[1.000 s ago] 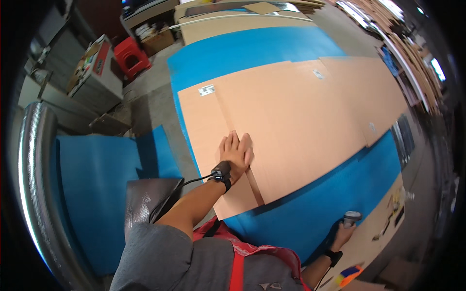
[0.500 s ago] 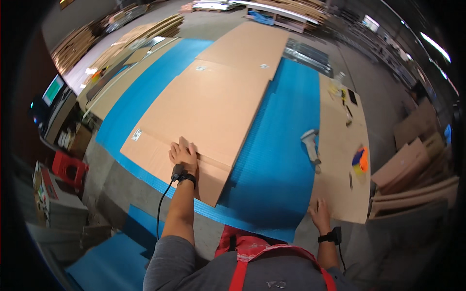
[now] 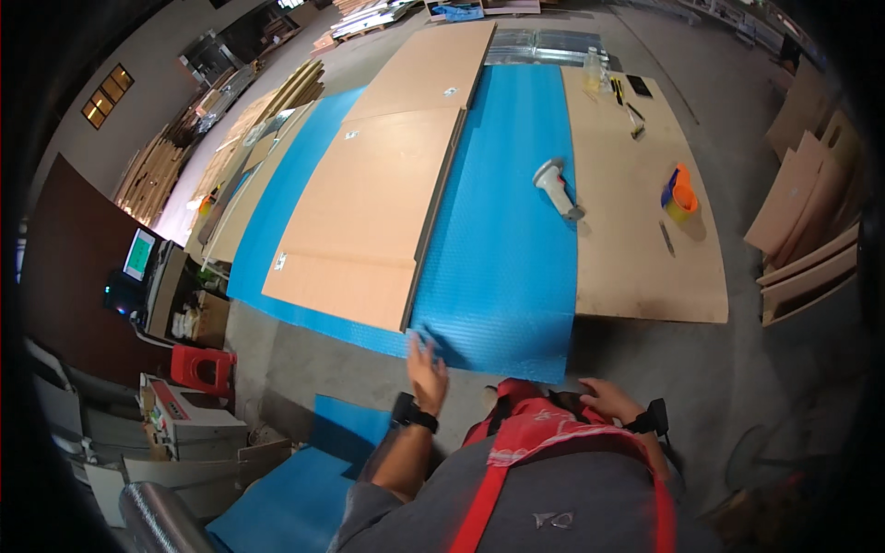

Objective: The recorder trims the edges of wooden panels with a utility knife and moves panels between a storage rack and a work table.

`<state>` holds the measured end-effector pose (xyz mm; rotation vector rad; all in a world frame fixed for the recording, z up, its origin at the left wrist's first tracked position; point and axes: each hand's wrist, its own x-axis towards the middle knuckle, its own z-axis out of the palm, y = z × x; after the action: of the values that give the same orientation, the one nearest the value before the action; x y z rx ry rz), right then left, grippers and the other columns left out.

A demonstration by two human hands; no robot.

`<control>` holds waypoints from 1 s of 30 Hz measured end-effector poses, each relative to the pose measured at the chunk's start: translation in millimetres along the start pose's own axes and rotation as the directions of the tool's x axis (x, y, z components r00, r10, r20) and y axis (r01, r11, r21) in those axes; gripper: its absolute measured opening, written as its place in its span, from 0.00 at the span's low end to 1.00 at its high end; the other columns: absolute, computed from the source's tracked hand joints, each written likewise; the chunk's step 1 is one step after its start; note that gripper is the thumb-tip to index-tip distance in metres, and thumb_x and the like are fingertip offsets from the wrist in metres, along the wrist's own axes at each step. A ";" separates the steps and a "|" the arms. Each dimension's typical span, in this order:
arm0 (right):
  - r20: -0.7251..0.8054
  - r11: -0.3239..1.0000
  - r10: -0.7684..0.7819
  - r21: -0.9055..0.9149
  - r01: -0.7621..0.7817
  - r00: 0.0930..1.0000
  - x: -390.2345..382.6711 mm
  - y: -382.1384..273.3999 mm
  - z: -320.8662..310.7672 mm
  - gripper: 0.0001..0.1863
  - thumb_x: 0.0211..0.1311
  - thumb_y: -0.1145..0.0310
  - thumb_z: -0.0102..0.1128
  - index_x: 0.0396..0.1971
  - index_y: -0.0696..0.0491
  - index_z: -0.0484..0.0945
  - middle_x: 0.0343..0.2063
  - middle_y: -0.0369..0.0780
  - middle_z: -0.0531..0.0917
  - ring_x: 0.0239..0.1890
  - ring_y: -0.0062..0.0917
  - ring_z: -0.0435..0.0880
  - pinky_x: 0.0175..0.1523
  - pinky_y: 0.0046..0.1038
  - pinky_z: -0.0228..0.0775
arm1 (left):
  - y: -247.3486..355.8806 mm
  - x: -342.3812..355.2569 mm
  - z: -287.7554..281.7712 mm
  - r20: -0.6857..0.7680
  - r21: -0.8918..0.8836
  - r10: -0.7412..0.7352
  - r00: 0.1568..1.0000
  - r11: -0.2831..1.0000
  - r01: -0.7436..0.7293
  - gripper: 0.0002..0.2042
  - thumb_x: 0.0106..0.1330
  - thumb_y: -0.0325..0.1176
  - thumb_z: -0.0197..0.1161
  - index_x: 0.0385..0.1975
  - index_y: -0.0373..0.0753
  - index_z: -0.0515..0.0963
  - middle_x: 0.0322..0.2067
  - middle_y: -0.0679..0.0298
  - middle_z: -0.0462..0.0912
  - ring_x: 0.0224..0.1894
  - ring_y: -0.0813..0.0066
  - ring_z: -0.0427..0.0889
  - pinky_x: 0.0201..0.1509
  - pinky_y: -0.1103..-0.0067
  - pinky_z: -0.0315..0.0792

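Nearest, the right hand [image 3: 613, 403] has drawn back from the near edge of the counter [image 3: 636, 272] to the right side of the red apron [image 3: 544, 431]; its fingers bend toward the cloth, and I cannot tell whether they grip anything. The left hand [image 3: 426, 376] has lifted off the near panel [image 3: 378, 198] and hangs by its near right corner, fingers spread, holding nothing; blurred fingertips leave contact with the blue bubble sheet [image 3: 502, 267] uncertain. So the near panel now lies free of both hands on the left part of the sheet, a seam crossing its near end; its dark right edge hides how many layers are stacked. To the right, the grey scanner [image 3: 556, 189] rests on the sheet, untouched, its handle toward the bare counter, where an orange-and-blue tape holder [image 3: 680, 198] and a slim dark tool [image 3: 666, 238] lie. Farther off, the far panel [image 3: 424, 69] meets the near panel; the 3 white labels on the panels are too small to make out, and the clear bottle [image 3: 592, 69] at the counter's far end has a faint outline.
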<state>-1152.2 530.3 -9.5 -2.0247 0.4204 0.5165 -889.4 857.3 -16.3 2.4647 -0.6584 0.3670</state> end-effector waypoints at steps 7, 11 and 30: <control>-0.198 0.996 -0.006 -0.091 -0.012 0.980 -107.7 120.1 -27.6 0.25 0.59 0.62 0.60 0.54 0.59 0.73 0.48 0.52 0.80 0.50 0.44 0.79 0.55 0.36 0.71 | 195.9 -101.7 63.8 0.545 -0.463 0.025 0.838 0.842 0.276 0.15 0.64 0.30 0.57 0.51 0.37 0.76 0.51 0.47 0.78 0.49 0.50 0.80 0.54 0.66 0.73; -0.075 0.993 0.087 -0.075 -0.093 0.993 -181.4 175.9 -59.1 0.25 0.58 0.63 0.61 0.54 0.59 0.73 0.47 0.52 0.80 0.49 0.44 0.80 0.53 0.36 0.71 | 259.8 -109.3 106.5 0.560 -0.558 0.523 0.642 0.811 -0.174 0.13 0.66 0.34 0.55 0.48 0.38 0.77 0.46 0.51 0.80 0.47 0.51 0.80 0.51 0.66 0.74; -0.490 0.926 0.339 0.326 -0.192 0.803 -269.7 384.3 -238.8 0.27 0.62 0.60 0.58 0.58 0.57 0.70 0.54 0.51 0.77 0.57 0.44 0.74 0.60 0.37 0.66 | 190.0 -143.5 290.7 0.935 0.326 -0.336 0.110 0.940 0.095 0.25 0.68 0.51 0.51 0.58 0.39 0.70 0.50 0.48 0.79 0.55 0.48 0.76 0.58 0.61 0.69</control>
<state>-1526.5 161.4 -44.9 -1.8329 1.0789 0.0288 -1077.1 605.3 -222.3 2.6381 -0.6874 -1.6362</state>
